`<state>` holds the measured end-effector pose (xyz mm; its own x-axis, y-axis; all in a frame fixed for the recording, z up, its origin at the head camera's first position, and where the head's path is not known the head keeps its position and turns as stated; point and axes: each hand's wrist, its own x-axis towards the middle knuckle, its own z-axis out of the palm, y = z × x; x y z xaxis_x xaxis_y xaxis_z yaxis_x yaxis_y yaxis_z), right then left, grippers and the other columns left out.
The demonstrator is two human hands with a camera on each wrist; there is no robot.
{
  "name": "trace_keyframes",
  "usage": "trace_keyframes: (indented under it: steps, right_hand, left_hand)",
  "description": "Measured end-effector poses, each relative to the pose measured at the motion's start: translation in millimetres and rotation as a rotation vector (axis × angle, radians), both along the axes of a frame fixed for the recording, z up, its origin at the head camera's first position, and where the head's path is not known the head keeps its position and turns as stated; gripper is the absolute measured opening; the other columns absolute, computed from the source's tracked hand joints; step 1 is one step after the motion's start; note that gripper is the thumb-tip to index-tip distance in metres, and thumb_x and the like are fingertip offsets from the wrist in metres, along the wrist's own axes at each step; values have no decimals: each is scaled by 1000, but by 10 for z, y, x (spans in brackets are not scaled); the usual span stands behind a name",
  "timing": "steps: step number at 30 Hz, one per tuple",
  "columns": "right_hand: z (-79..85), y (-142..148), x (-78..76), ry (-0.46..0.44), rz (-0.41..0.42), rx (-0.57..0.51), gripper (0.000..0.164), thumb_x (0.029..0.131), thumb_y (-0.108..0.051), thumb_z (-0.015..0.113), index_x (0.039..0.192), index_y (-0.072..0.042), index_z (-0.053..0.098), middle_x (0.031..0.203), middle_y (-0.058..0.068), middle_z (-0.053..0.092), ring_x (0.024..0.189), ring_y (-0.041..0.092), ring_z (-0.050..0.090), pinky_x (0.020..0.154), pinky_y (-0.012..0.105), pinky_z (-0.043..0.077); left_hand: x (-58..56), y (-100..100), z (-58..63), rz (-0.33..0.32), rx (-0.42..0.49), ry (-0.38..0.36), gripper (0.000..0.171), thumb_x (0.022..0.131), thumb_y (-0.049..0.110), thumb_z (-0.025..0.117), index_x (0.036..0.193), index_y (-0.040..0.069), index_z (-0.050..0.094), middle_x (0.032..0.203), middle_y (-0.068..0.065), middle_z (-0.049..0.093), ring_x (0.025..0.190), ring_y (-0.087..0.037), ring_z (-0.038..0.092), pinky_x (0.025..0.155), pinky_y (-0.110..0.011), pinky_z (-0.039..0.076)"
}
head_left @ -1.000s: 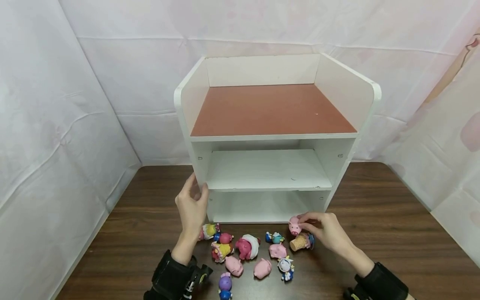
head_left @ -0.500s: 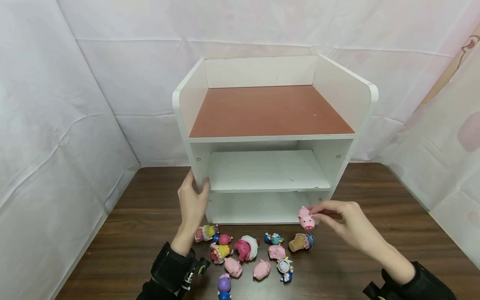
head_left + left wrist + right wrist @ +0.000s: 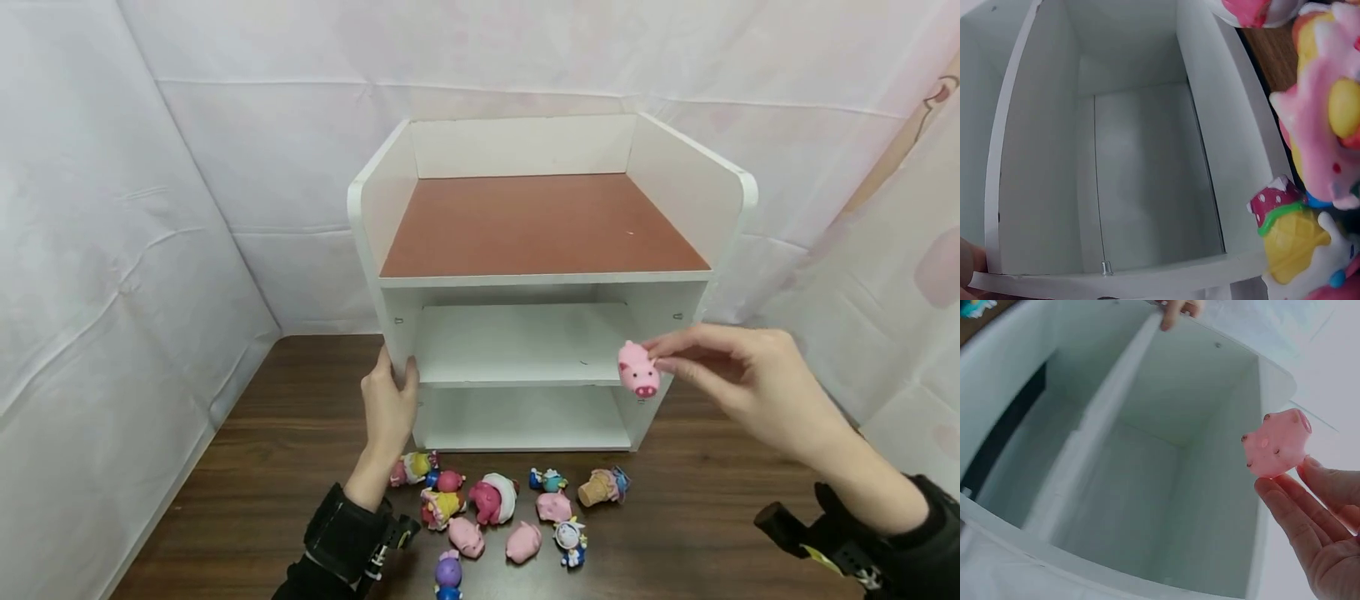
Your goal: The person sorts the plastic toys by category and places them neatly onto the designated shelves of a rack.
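My right hand (image 3: 757, 383) pinches a small pink toy pig (image 3: 639, 368) between thumb and fingers, raised in front of the right side of a white shelf unit (image 3: 543, 277). From the right wrist view, the pig (image 3: 1279, 444) shows its underside at the fingertips, beside the compartments. On the unit's left side panel, my left hand (image 3: 386, 408) grips the front edge, thumb on the inner side and fingers outside. A corner of that hand (image 3: 967, 262) enters the left wrist view. Both lower compartments hold nothing visible.
Several toys lie on the dark wood table (image 3: 712, 517) before the unit: pink pigs (image 3: 523, 542), an ice cream cone figure (image 3: 602, 486), a purple-headed figure (image 3: 448, 573) and a pink-and-white figure (image 3: 495, 497). White cloth (image 3: 135, 250) hangs around the back and sides.
My right hand has lifted the pink pig from beside the ice cream cone figure, up and to the right, to about middle-shelf height. My left hand stays at the side panel.
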<state>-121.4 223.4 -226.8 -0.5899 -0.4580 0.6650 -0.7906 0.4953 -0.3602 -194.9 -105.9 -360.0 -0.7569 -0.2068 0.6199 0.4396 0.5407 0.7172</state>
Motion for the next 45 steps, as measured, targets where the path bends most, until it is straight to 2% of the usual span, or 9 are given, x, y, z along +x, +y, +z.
trace_keyframes:
  steps: [9, 14, 17, 22, 30, 40, 45]
  right_hand:
    - [382, -45, -101, 83, -112, 25, 31, 67, 14, 68, 87, -9, 69, 86, 0, 67, 72, 2, 60, 60, 9, 44]
    - [522, -70, -230, 119, -178, 18, 20, 72, 7, 68, 86, -7, 68, 84, 3, 67, 73, -2, 61, 62, 7, 44]
    - [573, -88, -305, 102, -218, 1, 16, 75, 3, 66, 87, -7, 68, 83, 2, 67, 74, -4, 60, 61, 7, 43]
    - [575, -110, -448, 56, -271, -31, 11, 77, -1, 66, 87, -5, 67, 81, 0, 67, 71, -6, 60, 60, 8, 42]
    - [507, -71, -619, 21, -344, -55, 9, 79, -5, 65, 87, -3, 67, 83, 15, 66, 73, -17, 53, 61, 5, 38]
    - [489, -33, -643, -17, -371, -59, 12, 79, -5, 64, 91, -4, 67, 87, 14, 65, 73, -19, 51, 62, 4, 38]
    - [525, -57, -593, 32, -396, -23, 14, 81, -6, 62, 95, -4, 66, 89, 11, 66, 71, -21, 48, 63, 1, 38]
  left_hand:
    - [12, 22, 2, 17, -29, 1, 37, 85, -2, 52, 121, -10, 45, 109, -28, 55, 98, -37, 54, 74, -47, 46]
    - [5, 26, -9, 27, -35, 1, 38, 85, -2, 52, 121, -10, 44, 108, -28, 55, 96, -37, 55, 73, -46, 47]
    - [1, 32, -17, 26, -37, 2, 37, 86, -1, 52, 121, -9, 44, 108, -28, 55, 96, -37, 56, 72, -45, 47]
    - [2, 50, -14, 22, -35, 8, 36, 86, -1, 52, 120, -9, 45, 109, -28, 55, 95, -37, 56, 72, -45, 48]
    - [17, 84, -19, 19, -32, 12, 36, 86, -1, 52, 120, -9, 45, 109, -27, 55, 97, -37, 55, 73, -45, 47]
    - [2, 96, -33, 16, -34, 23, 35, 86, -1, 52, 120, -9, 45, 109, -27, 55, 96, -37, 56, 72, -45, 47]
    - [-1, 104, -35, 15, -29, 16, 36, 86, -1, 52, 120, -9, 45, 109, -27, 55, 96, -37, 56, 71, -45, 48]
